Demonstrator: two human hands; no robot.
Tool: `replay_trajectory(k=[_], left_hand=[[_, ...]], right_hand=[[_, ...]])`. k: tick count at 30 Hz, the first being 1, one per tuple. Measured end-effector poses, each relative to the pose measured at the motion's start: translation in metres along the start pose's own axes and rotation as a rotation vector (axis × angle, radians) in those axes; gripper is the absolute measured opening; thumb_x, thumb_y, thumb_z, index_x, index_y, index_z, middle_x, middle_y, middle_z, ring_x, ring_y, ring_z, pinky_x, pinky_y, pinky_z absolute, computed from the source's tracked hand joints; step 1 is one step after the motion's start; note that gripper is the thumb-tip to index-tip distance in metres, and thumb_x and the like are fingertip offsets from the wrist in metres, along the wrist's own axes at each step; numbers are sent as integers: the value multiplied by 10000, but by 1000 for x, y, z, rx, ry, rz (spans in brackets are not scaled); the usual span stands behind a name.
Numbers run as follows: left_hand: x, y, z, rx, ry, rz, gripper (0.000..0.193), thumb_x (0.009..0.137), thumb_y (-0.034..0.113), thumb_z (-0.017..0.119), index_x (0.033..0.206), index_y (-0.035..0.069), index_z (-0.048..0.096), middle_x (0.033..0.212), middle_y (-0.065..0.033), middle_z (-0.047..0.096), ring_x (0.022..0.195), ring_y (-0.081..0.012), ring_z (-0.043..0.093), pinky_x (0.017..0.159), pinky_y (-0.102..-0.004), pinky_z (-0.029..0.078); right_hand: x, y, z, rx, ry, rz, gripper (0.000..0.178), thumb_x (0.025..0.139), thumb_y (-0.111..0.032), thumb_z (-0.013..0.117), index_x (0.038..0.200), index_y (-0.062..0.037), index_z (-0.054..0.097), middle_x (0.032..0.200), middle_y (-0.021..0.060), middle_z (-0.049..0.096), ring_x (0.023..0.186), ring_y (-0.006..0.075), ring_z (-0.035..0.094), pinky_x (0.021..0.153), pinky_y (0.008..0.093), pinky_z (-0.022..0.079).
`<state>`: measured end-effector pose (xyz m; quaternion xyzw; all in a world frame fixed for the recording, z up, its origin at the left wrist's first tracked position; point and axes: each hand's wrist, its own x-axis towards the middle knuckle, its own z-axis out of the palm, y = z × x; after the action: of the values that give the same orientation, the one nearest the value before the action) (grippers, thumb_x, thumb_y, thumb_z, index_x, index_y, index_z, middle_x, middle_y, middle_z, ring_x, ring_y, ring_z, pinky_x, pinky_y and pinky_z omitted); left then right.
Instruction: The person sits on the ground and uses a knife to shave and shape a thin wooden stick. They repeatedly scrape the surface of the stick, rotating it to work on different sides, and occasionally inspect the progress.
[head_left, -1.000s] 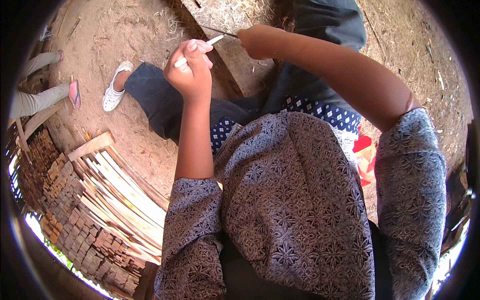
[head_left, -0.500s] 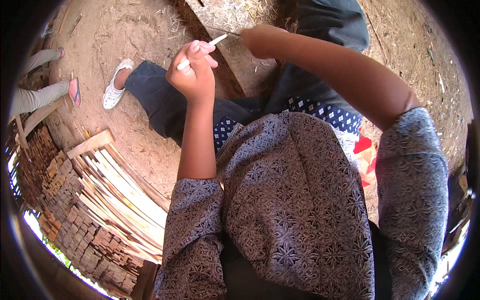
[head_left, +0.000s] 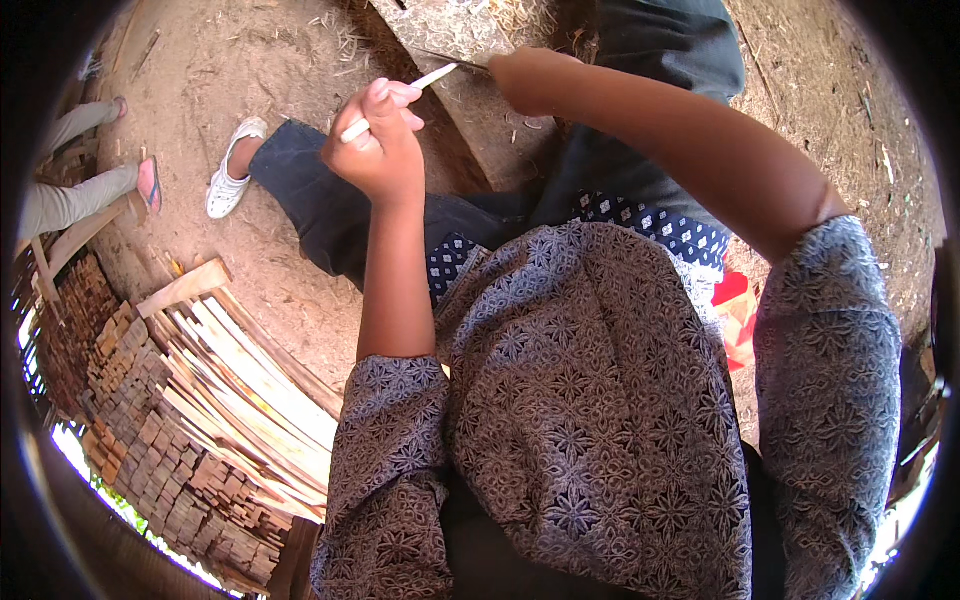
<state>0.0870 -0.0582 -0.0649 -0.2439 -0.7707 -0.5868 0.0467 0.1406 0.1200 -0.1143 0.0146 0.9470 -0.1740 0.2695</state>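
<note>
My left hand (head_left: 375,150) is closed around a slim, pale wooden stick (head_left: 436,76), which slants up to the right out of the fingers. Its other end pokes out at the palm's left side. Closed as well, my right hand (head_left: 527,82) grips a knife whose thin dark blade (head_left: 470,66) lies across the stick's far tip; the handle is hidden in the fist. Below both hands, between my legs, is a worn wooden board (head_left: 490,125) with pale shavings (head_left: 470,30) scattered at its far end.
Long pale wood strips (head_left: 255,370) and stacked brown wood pieces (head_left: 190,470) lie at the lower left. Another person's legs (head_left: 85,195), with a sandalled foot (head_left: 150,185), are at the far left. Red cloth (head_left: 735,315) shows by my right hip.
My left hand has shifted slightly left with the stick. My right hand has moved a little to the right, and more of the blade shows beyond the stick's tip.
</note>
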Motion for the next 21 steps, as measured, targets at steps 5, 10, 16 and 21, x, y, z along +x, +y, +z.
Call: replay_trajectory(k=[5,10,16,21], left_hand=[[-2,7,3,46,-56,-8,524,1056,346,527,739,-55,642,741,-134,700,514,-144,593,509,-274,464],[-4,-1,2,8,-85,67,503,1058,351,526,779,-48,655,740,-120,696,516,-134,594,512,-262,463],[-3,8,0,101,-177,95,521,1064,367,511,778,-42,658,725,-105,687,541,-122,598,529,-253,476],[-3,1,0,28,-110,26,529,1059,376,519,769,-41,663,692,-102,673,546,-124,594,521,-258,474]], right_hand=[[18,4,-12,-383,-251,-279,264,910,-99,618,1136,37,601,974,210,709,865,400,727,751,476,574],[14,5,-17,-362,-1,-409,279,900,-82,641,1148,40,609,952,205,708,871,394,722,748,450,572],[15,5,-13,-247,-179,-126,351,848,-77,670,1185,8,618,983,212,706,1002,372,702,796,457,562],[28,15,2,-491,-249,-351,345,864,-90,666,1193,2,621,1013,225,703,1015,383,694,810,464,558]])
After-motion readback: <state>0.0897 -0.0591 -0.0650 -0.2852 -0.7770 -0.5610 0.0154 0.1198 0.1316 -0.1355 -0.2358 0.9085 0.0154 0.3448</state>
